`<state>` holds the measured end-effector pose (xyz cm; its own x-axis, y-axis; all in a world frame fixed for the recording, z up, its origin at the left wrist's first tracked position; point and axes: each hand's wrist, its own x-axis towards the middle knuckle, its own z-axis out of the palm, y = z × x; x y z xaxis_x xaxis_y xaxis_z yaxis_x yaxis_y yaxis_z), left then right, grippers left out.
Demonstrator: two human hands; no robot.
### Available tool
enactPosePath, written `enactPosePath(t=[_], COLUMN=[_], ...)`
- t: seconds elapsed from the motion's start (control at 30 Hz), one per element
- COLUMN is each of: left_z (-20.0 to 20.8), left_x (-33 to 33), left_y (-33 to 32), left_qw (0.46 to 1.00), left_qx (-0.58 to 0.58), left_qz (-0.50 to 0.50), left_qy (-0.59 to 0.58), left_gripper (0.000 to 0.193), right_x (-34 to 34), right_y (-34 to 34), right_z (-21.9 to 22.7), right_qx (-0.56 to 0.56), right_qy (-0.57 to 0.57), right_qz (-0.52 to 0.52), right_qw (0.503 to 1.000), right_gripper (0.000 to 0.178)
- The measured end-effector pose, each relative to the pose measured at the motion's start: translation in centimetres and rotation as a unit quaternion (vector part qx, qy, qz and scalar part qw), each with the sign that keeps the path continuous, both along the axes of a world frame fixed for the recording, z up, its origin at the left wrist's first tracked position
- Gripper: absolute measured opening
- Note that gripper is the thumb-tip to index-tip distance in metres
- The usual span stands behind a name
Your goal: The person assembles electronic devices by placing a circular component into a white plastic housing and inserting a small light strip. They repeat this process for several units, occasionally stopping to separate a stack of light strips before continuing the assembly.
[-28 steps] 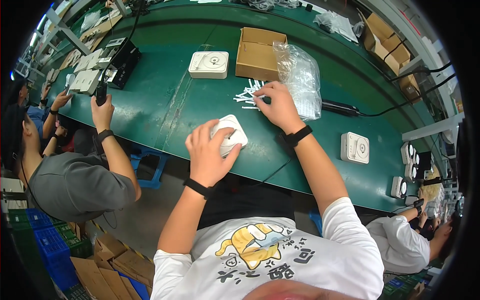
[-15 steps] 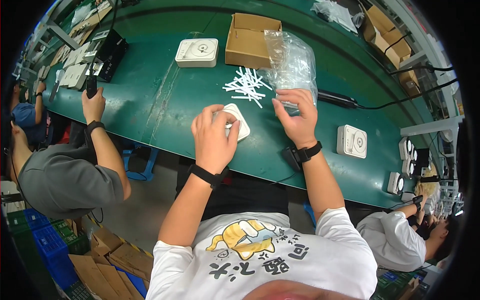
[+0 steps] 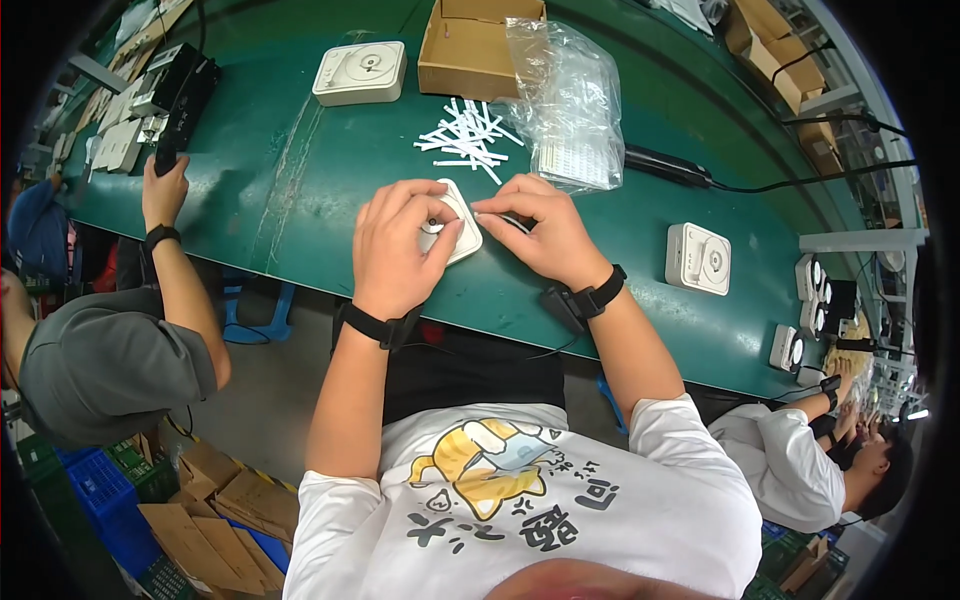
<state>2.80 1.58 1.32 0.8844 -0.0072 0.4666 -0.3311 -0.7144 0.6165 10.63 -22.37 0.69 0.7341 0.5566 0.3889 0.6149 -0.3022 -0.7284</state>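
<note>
A small white box-shaped device (image 3: 466,240) with rounded corners lies on the green table in front of me. My left hand (image 3: 400,240) is curled over its left side, thumb and fingers closed on it and hiding much of its top. At the device's right edge, my right hand (image 3: 545,230) has its thumb and fingertips pinched together. Something small, dark and pale shows between those fingers, too hidden to name. Just beyond my hands is a loose pile of white strips (image 3: 465,140).
An open cardboard box (image 3: 465,72) and a clear plastic bag (image 3: 570,110) stand behind the strips. Similar white devices sit at far left (image 3: 360,75) and right (image 3: 698,258). A black rod-shaped tool (image 3: 665,167) trails a cable. Co-workers sit on both sides.
My right hand has come from beside the plastic bag to the device's right edge, and its fingers have pinched together. My left hand stays on the device. The whole view has shifted slightly.
</note>
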Motion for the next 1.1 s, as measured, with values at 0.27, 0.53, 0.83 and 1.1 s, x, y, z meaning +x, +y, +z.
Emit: enactPosePath(t=[0.27, 0.53, 0.83, 1.1], left_z=[0.32, 0.00, 0.28, 0.58], left_x=[-0.16, -0.07, -0.33, -0.33], left_y=[0.03, 0.23, 0.19, 0.42], left_qw=[1.000, 0.999, 0.998, 0.999], left_qx=[0.024, 0.032, 0.055, 0.035], left_qz=[0.001, -0.009, -0.021, -0.033], left_qy=[-0.001, -0.012, -0.007, 0.001], left_gripper=[0.011, 0.009, 0.009, 0.008], right_x=[-0.33, -0.32, -0.01, -0.18], right_y=[0.69, 0.76, 0.29, 0.39], right_z=[0.70, 0.71, 0.66, 0.66], right_qx=[-0.003, 0.002, -0.011, -0.002], right_qy=[0.027, 0.057, 0.102, 0.111], right_qz=[0.006, 0.030, 0.059, 0.052], right_qw=[1.000, 0.998, 0.993, 0.993], right_gripper=[0.012, 0.016, 0.015, 0.012])
